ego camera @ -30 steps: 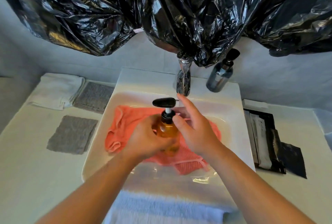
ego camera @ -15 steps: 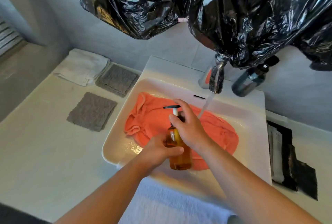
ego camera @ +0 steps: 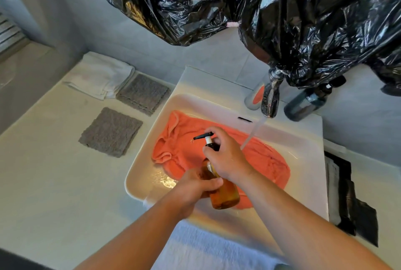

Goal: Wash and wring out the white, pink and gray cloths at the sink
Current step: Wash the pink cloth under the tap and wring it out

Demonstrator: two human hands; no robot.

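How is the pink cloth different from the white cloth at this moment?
The pink cloth lies spread and rumpled in the sink, with water falling on it; the white cloth lies folded on the counter. A bottle is above the pink cloth; nothing is above the white cloth. Neither is held.

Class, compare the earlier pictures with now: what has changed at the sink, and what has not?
The right hand moved from beside the pump bottle onto its head, fingers curled over it. A water stream shows under the tap, unseen a second ago. Unchanged: the left hand grips the bottle; the pink cloth lies in the sink.
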